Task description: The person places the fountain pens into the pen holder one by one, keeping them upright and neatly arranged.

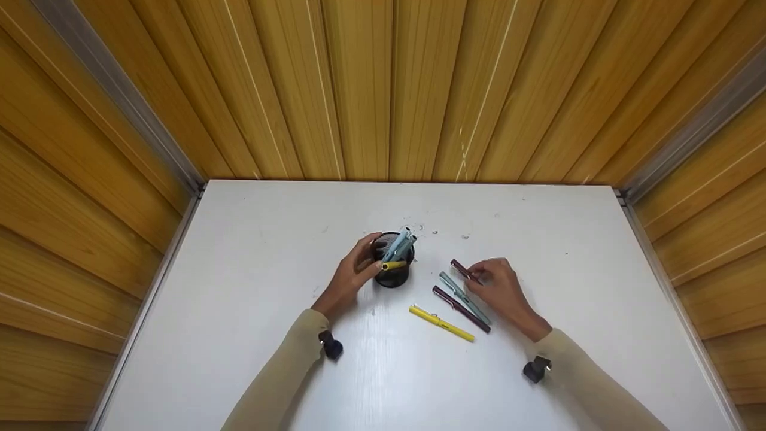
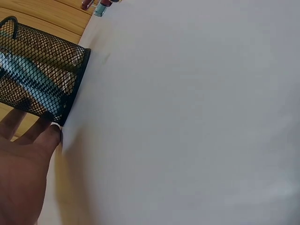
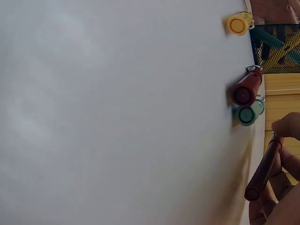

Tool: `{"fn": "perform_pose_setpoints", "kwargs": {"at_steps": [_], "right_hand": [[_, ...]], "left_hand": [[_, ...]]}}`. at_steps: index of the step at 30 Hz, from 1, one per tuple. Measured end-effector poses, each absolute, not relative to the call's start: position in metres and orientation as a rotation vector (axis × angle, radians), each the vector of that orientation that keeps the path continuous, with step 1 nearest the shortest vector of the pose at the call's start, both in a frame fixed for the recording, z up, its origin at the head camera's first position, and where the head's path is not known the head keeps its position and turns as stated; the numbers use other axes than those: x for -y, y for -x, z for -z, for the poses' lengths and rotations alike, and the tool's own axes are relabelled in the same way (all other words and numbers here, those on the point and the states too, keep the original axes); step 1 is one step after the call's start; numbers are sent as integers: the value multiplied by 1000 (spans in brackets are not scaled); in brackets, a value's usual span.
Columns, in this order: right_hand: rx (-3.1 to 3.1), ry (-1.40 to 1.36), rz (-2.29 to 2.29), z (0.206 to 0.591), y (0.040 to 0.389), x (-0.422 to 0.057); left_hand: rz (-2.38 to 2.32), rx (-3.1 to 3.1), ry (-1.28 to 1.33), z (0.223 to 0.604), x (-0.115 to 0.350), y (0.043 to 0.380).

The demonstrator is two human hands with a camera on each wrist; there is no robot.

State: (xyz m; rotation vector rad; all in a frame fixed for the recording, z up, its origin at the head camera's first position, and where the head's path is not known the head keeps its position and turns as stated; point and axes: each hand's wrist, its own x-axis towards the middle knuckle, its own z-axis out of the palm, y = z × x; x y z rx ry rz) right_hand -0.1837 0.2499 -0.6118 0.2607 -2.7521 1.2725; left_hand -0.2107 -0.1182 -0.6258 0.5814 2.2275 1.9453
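A black mesh pen holder [image 1: 392, 278] stands on the white table with light blue, teal and yellow pens leaning out of its mouth. My left hand [image 1: 353, 269] grips it from the left side, thumb near the rim; the left wrist view shows fingers against the mesh wall [image 2: 42, 70]. Between thumb and fingers, my right hand [image 1: 499, 287] pinches a dark maroon pen [image 1: 462, 269], seen also as a maroon barrel [image 3: 265, 171] in the right wrist view. Left of that hand lie a grey-green pen [image 1: 458, 290], a second maroon pen [image 1: 461, 309] and a yellow pen [image 1: 441, 323].
The white table [image 1: 269, 239] ends at wood-patterned panels [image 1: 359, 90] behind and on both sides. Metal corner rails [image 1: 137, 108] run up at the left and right. Small dark marks dot the tabletop behind the pen holder.
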Motion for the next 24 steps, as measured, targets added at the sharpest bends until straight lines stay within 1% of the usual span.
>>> {"fn": "perform_pose_setpoints", "kwargs": {"at_steps": [7, 24], "right_hand": [[2688, -198, -1417, 587, 185, -246], [2415, -260, -1757, 547, 190, -227]], "left_hand": [[-1921, -2272, -591, 626, 118, 214], [-1916, -2291, -541, 629, 116, 215]]}}
